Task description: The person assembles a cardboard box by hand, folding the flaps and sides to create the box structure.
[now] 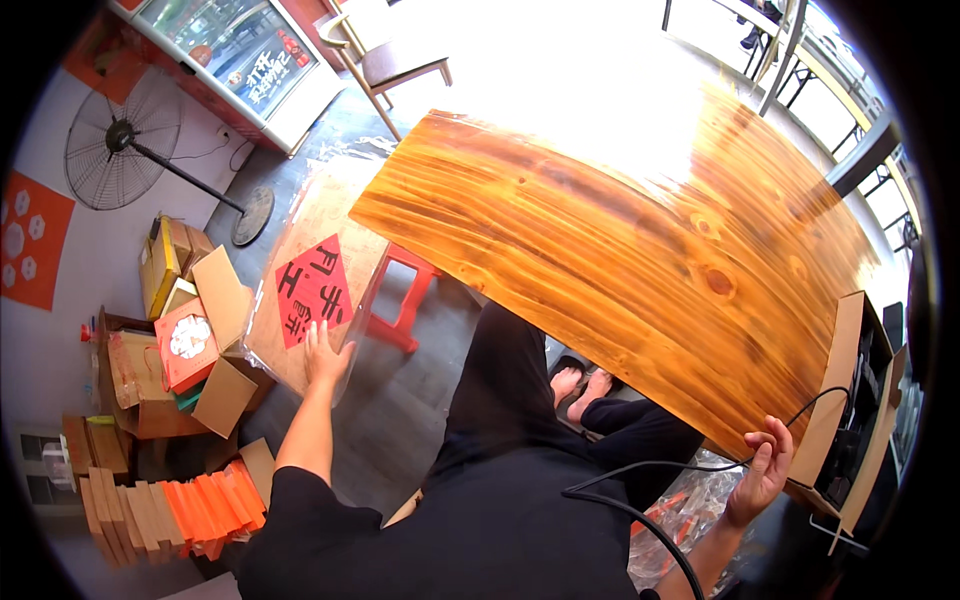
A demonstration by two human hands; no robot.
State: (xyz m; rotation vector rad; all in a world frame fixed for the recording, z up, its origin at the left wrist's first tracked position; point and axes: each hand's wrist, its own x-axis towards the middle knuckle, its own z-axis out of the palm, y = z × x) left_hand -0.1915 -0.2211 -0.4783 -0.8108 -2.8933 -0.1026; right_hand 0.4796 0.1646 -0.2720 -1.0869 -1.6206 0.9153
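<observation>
My left hand (326, 357) lies with fingers spread on a flat brown cardboard box (325, 210) wrapped in clear plastic. A red diamond-shaped paper (318, 288) with black writing is on the box, just at my fingertips. Under the box's right side shows a red plastic stool (402, 305). My right hand (762, 478) is raised palm-up by the near right corner of the glossy wooden table (600, 240), its fingers loosely curled and apart. A black cable (655, 466) runs past those fingers; I see no grip on it.
At the right table end stands an open carton (835, 400) with dark contents. On the left are opened boxes (150, 370), a row of orange and brown packets (205, 505) and a standing fan (122, 137). A glass-door fridge (240, 60) and a chair (395, 65) stand farther back.
</observation>
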